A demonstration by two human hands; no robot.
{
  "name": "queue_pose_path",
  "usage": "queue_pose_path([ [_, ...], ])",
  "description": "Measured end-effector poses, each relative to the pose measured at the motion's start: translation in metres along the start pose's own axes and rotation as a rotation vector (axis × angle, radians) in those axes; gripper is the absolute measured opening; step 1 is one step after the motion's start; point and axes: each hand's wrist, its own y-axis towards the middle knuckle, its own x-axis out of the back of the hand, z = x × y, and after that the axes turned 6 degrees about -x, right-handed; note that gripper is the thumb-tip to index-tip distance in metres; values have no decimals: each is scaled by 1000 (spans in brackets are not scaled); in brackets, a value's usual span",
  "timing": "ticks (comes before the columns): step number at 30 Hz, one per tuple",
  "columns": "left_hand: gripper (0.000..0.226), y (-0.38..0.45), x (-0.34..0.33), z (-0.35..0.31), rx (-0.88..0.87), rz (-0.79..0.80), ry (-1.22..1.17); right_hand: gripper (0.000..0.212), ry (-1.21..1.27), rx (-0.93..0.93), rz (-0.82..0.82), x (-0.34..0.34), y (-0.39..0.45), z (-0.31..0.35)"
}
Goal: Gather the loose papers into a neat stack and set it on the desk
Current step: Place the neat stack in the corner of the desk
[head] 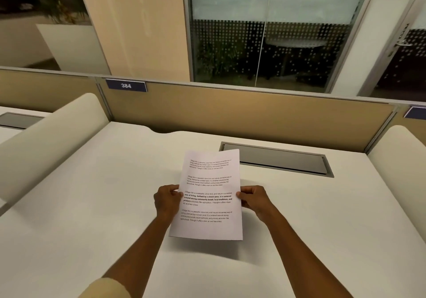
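Head cam: L hand (167, 199) & R hand (253, 198) pinch papers (208, 195) edges.

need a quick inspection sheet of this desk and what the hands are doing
surface: white desk, grey cable hatch shut
job's things: papers held as one stack above the desk, printed side up
clutter: nothing seen
grippers: left hand grips the stack's left edge; right hand grips its right edge
cables: nothing seen
surroundings: tan partition with label 384, glass wall behind
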Motion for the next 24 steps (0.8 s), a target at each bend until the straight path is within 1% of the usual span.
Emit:
queue_pose_path([
  [7,28,72,47,46,31,0,-38,21,-8,1,-107,-93,32,10],
  [12,27,141,94,83,18,23,-40,19,-1,-25,-182,-175,57,23],
  [16,26,201,135,108,1,36,-24,12,-10,-31,-204,-242,79,38],
  [21,25,265,175,127,-10,13,-4,16,-40,-43,-241,-310,105,60],
  [24,24,297,194,137,-5,-5,11,15,-42,-45,-226,-343,123,74],
])
